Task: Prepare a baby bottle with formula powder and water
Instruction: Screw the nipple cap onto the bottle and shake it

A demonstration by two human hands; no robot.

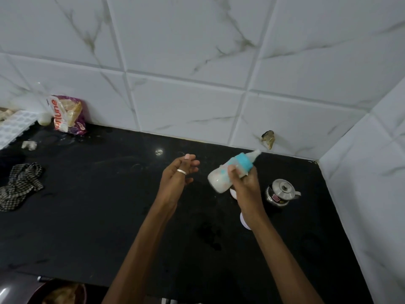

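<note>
While looking down from head height: white marble-veined wall tiles (197, 51) across the back and up the right side. Below them, black glossy worktop (98, 216), smeared pale in spots. Far left, crumpled checked cloth (19, 185) lying on it, white moulded tray (15, 126) cut off at the frame edge. Centre now: left hand (177, 174) raised off the worktop, fingers loosely straight, holding nothing. Right hand (243, 183) just beside it, fingers curled round the baby bottle (221, 178) below its turquoise collar. Bottle up in the air over the worktop, tilted, teat toward the wall, milky white inside, clear of the left hand. Back left against the tiles, purple-and-white packet (66, 115). Right of the bottle, small lidded steel pot (281, 193) standing. Under the right wrist, white round piece (244, 221), mostly hidden. Smallest: silver ring (182, 171) on a left finger.
</note>
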